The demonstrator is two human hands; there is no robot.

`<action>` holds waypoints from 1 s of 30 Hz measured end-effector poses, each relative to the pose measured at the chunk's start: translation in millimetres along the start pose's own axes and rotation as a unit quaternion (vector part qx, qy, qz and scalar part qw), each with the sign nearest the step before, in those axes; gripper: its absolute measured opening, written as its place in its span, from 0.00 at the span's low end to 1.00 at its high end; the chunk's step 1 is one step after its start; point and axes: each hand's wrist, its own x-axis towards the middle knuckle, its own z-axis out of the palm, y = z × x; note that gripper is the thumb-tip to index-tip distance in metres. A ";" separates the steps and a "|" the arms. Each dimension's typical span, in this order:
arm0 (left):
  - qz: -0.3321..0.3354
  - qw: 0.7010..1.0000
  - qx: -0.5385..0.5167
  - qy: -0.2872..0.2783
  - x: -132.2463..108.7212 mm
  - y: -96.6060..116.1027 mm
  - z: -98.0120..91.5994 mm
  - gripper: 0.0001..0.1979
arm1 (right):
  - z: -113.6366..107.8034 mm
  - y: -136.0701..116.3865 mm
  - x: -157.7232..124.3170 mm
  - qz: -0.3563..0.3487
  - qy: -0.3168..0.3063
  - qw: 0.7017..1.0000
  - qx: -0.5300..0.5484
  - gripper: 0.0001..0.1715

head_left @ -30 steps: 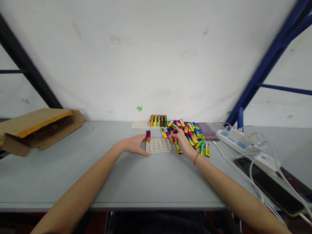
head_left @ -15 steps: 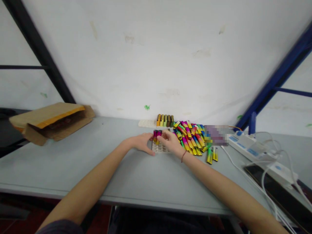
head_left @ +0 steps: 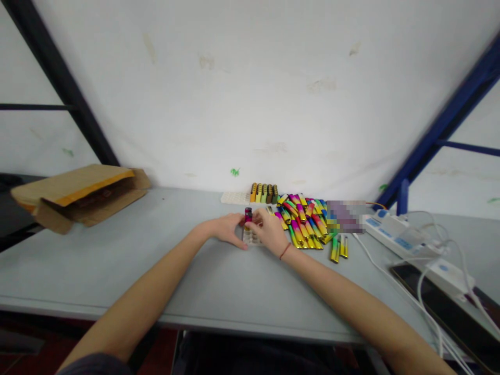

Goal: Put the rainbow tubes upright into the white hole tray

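Note:
A small white tray (head_left: 250, 238) with rows of holes lies on the table between my hands. My left hand (head_left: 228, 229) curves round its left side, thumb at the front corner and fingers at the back, holding it. Purple-and-gold lighters (head_left: 248, 212) stand upright in the tray's left part. My right hand (head_left: 269, 229) is over the tray, thumb and fingers pinched on a lighter at the left row; the fingers hide part of it. Right of the hand lies a loose pile of shiny multicoloured lighters (head_left: 307, 224).
Behind, against the wall, a second white tray (head_left: 234, 198) holds rows of upright lighters (head_left: 264, 192). An open brown cardboard package (head_left: 89, 195) lies at the left. To the right are a power strip (head_left: 425, 255), white cables and a dark phone (head_left: 441, 307).
My right hand has moved slightly left and turned inward over the tray, covering more of it. My left hand stays at the tray's left side.

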 end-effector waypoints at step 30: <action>0.026 1.000 -0.001 0.018 2.6 -5.1 5.4 0.43 | -85.4 45.0 19.3 0.135 0.007 0.970 0.202 0.09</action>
